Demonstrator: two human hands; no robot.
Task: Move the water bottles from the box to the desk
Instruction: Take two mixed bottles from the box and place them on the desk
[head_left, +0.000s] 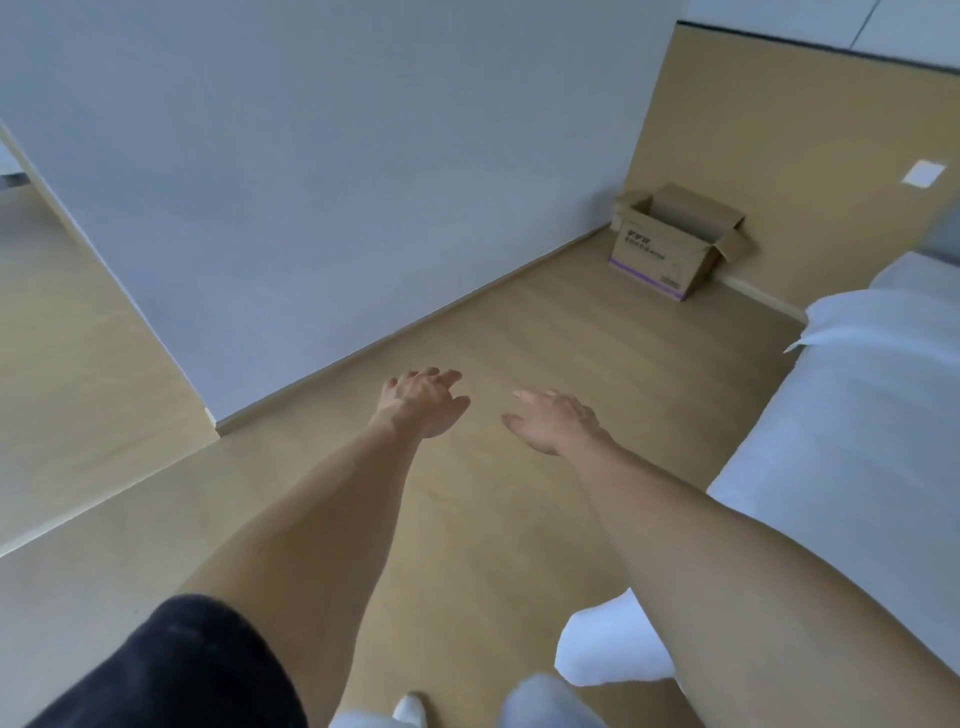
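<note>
While both bare arms stretch forward over the wood floor (519, 322), the left hand (423, 402) and right hand (553, 421) hang side by side, each grip loose with fingers apart and holding nothing. Beyond them, a cardboard box (670, 247) sits in the far corner against the tan panel, flaps open upward, its long axis along that panel. A white bed (857, 415) lies at right.
</note>
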